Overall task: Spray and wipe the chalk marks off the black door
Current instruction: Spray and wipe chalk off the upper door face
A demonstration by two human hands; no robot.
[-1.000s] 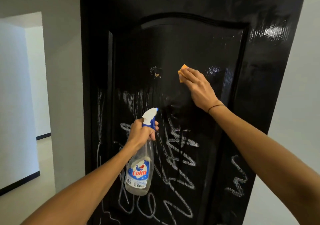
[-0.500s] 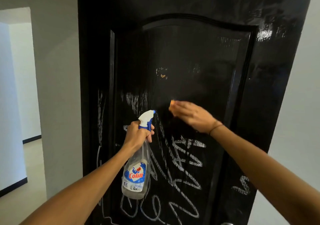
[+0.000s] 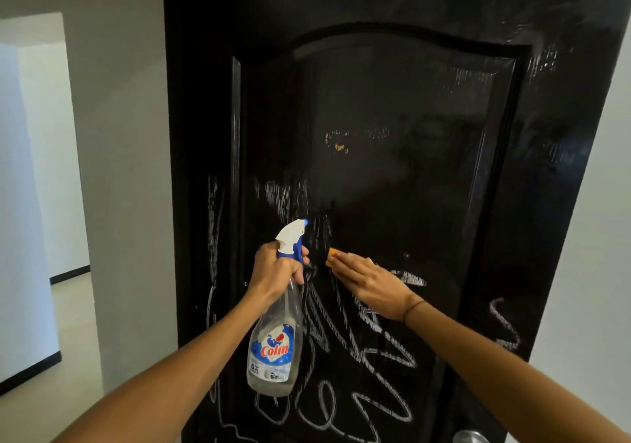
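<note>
Black and shiny, the tall painted door (image 3: pixel 392 108) stood right in front of us, and white scribbly chalk marks (image 3: pixel 368 367) covered its lower half. We were in the wiping step. Our right hand (image 3: pixel 367 280) lay flat on the door with straight fingers, and it pressed a small orange cloth (image 3: pixel 332 259) against the wood. Only a corner of the cloth peeked out past our fingertips. Our left hand (image 3: pixel 278 268) was curled tight around the neck of a clear plastic spray bottle (image 3: pixel 276 337) with a white and blue top. The bottle hung just beside the door, and its nozzle pointed at the smeared streaks (image 3: pixel 290 197) above it.

We judged that the top half was mostly clean and the bottom half still needed work. The next move called for dragging the cloth down over the thick scribbles, and likely more spray there first.

More chalk squiggles (image 3: pixel 503 323) sat on the right edge of the door, well apart from our hands. A round silver door knob (image 3: pixel 473 437) showed at the bottom, and we would need to wipe around it. A pale wall (image 3: pixel 119 169) stood to the left. The bottle itself hung in front of some marks, so it was a little in the way.
</note>
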